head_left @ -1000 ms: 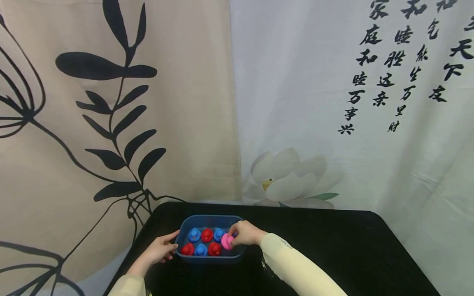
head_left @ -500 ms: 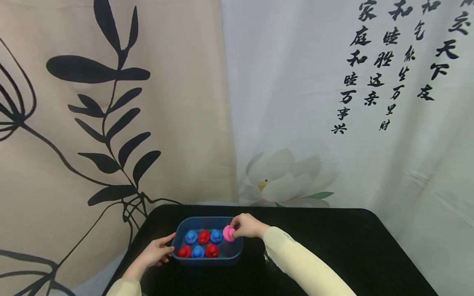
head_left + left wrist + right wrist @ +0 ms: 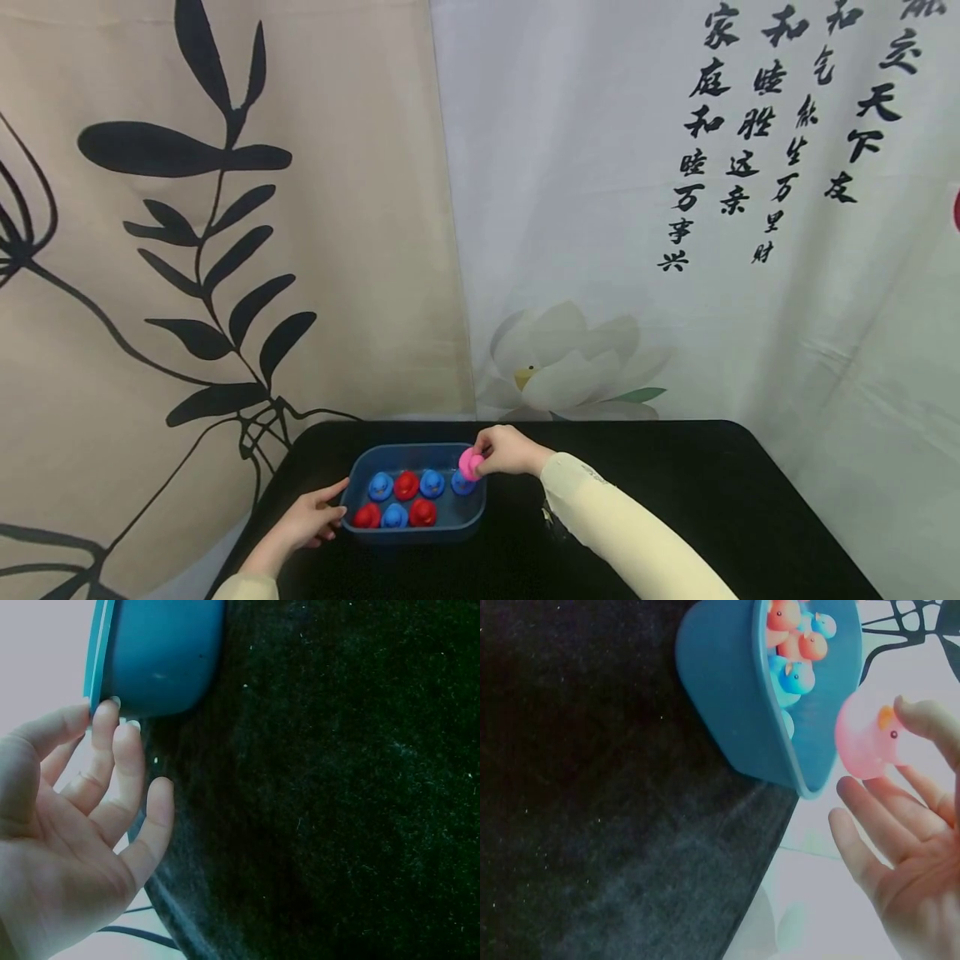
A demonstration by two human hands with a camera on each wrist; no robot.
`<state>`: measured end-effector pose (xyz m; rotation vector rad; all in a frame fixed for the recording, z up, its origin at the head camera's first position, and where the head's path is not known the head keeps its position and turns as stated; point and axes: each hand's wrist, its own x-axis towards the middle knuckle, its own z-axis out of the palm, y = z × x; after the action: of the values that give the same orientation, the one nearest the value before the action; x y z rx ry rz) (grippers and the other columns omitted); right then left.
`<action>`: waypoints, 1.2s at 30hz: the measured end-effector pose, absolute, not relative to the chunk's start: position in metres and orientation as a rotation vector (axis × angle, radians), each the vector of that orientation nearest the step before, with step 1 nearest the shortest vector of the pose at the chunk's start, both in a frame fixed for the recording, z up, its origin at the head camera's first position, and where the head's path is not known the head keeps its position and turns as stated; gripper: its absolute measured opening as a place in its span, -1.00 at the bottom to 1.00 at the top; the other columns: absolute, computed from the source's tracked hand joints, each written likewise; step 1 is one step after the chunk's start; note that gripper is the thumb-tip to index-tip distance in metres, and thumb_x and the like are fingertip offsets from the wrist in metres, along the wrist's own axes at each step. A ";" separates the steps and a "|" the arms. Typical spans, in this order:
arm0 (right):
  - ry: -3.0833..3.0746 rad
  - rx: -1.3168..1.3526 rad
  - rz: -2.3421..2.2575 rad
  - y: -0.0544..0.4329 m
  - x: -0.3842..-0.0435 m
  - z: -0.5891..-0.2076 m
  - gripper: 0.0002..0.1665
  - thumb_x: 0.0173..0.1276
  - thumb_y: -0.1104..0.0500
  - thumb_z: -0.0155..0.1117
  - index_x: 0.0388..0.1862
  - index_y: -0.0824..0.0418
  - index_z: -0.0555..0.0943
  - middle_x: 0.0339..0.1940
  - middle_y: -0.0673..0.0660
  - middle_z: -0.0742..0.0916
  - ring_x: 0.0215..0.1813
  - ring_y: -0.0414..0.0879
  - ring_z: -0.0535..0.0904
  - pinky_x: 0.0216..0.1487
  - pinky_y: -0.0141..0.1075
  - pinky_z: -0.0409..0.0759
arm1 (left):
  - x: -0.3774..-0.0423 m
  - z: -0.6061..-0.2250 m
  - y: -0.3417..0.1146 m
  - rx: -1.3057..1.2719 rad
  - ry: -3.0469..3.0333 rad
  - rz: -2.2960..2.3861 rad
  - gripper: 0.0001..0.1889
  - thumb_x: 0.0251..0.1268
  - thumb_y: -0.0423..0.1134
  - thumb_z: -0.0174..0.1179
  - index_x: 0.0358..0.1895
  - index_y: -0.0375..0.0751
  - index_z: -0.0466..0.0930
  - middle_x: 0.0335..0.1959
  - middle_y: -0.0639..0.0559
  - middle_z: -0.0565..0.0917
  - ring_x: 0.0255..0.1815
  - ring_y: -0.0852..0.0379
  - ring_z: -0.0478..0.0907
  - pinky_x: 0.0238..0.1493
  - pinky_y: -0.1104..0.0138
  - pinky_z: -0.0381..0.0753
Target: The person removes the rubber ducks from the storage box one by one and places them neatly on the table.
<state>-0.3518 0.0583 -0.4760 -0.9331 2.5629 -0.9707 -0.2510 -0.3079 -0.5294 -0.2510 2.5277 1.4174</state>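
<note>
My right hand (image 3: 512, 451) pinches a pink rubber duck (image 3: 469, 463) between thumb and fingers, above the back right corner of a blue plastic tub (image 3: 408, 533). In the right wrist view the pink duck (image 3: 862, 739) hangs over the tub's rim level, its orange beak and one eye showing. Thumb and fingertips of my left hand (image 3: 306, 518) pinch the tub's left rim; in the left wrist view the left hand (image 3: 82, 802) has its other fingers loosely bent beneath. Inside the tub, several blue and red ducks sit in two rows; a blue duck (image 3: 462, 482) lies partly behind the pink one.
The tub stands on a black cloth-covered table (image 3: 637, 492), toward its back left. Behind the back edge hangs a curtain (image 3: 375, 250) printed with dark leaves, a pale lotus and black writing.
My right hand has carried the pink duck from the tub's front right up toward the back right corner, uncovering a blue duck. The left hand stays at the rim. The head view has shifted slightly.
</note>
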 end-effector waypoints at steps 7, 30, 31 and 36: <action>2.595 -0.926 -0.975 0.070 -0.355 -0.474 -0.81 0.10 0.16 0.46 -0.35 0.15 0.60 -0.34 -0.08 0.67 -0.25 -0.25 0.61 -0.21 -0.38 0.59 | -0.254 -0.531 -0.309 -0.290 2.524 1.427 -0.40 0.31 -0.25 0.13 0.43 -0.22 0.27 -0.38 -0.11 0.60 -0.42 -0.02 0.58 -0.37 0.20 0.55; 2.636 -0.872 -1.128 0.120 -0.358 -0.486 -0.79 0.08 0.18 0.45 -0.33 0.19 0.61 -0.32 -0.02 0.68 -0.24 -0.18 0.62 -0.19 -0.30 0.62 | -0.254 -0.536 -0.309 -0.298 2.509 1.443 -0.38 0.31 -0.24 0.14 0.43 -0.23 0.25 -0.40 -0.10 0.60 -0.44 -0.01 0.58 -0.38 0.21 0.54; 2.636 -0.868 -1.139 0.121 -0.359 -0.487 -0.79 0.08 0.17 0.45 -0.32 0.19 0.61 -0.31 -0.01 0.68 -0.24 -0.17 0.63 -0.18 -0.29 0.62 | -0.254 -0.536 -0.309 -0.301 2.511 1.442 -0.38 0.31 -0.24 0.14 0.43 -0.23 0.25 -0.40 -0.10 0.60 -0.44 -0.01 0.58 -0.38 0.21 0.54; 2.652 -0.825 -1.188 0.131 -0.359 -0.494 -0.78 0.12 0.16 0.44 -0.29 0.19 0.62 -0.29 0.00 0.68 -0.22 -0.15 0.61 -0.16 -0.25 0.61 | -0.253 -0.535 -0.308 -0.311 2.520 1.453 -0.39 0.30 -0.25 0.15 0.42 -0.23 0.27 -0.40 -0.10 0.60 -0.45 -0.01 0.58 -0.39 0.20 0.54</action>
<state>-0.3595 0.1306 -0.4943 -0.8253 2.6518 -1.1881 -0.2528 -0.3077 -0.5345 -0.3107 2.5199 1.4530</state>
